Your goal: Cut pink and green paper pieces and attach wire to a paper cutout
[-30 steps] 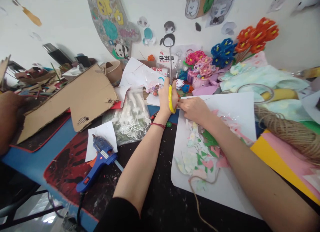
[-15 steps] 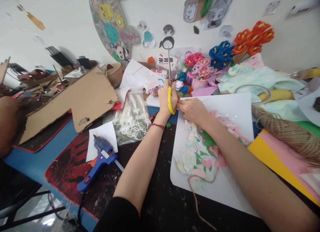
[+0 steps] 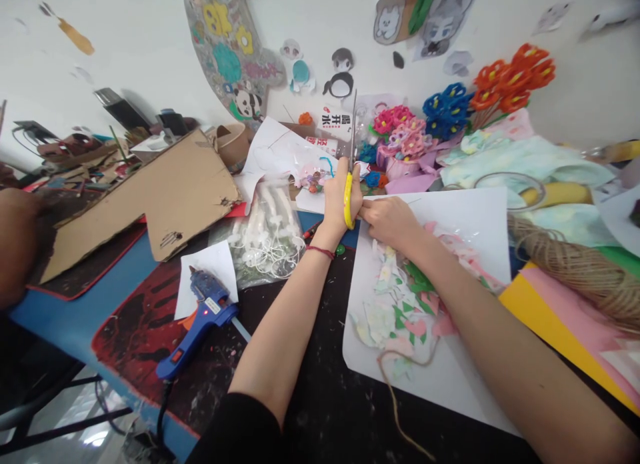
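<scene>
My left hand [image 3: 338, 192] is closed round a pair of scissors with yellow handles [image 3: 349, 201]. Their thin metal blades [image 3: 353, 127] point up and away toward the wall. Close against it on the right is my right hand [image 3: 393, 221], its fingers pinched together; whatever they grip is hidden. Under my right wrist lies a white sheet [image 3: 470, 377] strewn with pink, green and pale scraps [image 3: 410, 327]. A loose strand of twine [image 3: 395, 404] trails off its near edge.
A blue glue gun [image 3: 197, 334] with a red light rests at the left on white paper. Behind it are bent cardboard [image 3: 145, 191] and a plastic bag of white items [image 3: 265, 234]. Twine [image 3: 575, 264], pale fabric and fuzzy flowers [image 3: 515, 77] crowd the right. Another person's arm [image 3: 17, 241] shows far left.
The scissor blades have tilted slightly to the right. Both hands stay close together, and the whole view has shifted a little.
</scene>
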Demonstrator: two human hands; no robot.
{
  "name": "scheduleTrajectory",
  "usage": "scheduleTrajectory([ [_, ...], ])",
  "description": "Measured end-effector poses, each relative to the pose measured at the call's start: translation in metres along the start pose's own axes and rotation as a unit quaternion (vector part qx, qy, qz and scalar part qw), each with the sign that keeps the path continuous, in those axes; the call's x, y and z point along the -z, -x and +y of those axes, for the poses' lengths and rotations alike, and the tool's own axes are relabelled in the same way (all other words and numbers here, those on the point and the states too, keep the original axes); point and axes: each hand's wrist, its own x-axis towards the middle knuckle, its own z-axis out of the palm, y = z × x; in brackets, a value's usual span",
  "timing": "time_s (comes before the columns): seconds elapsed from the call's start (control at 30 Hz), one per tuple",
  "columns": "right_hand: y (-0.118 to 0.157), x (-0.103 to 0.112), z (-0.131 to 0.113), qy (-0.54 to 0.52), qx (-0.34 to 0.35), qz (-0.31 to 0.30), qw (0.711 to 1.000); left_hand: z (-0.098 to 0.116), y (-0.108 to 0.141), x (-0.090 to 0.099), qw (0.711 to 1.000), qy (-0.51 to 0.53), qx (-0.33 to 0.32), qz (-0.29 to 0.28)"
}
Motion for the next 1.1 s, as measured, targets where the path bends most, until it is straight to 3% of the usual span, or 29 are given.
scheduleTrajectory([
  [0.7,-0.001,0.0,0.001,-0.002,-0.01,-0.018,1.0,-0.001,0.001,-0.002,0.999,-0.035,-0.041,-0.007],
  [1.0,0.0,0.004,-0.001,-0.002,-0.019,-0.01,1.0,-0.001,0.003,0.008,0.995,-0.002,0.011,0.098],
  [1.1,0.0,0.005,-0.001,0.0,-0.019,-0.011,1.0,-0.003,0.003,0.009,0.995,0.005,0.016,0.095],
])
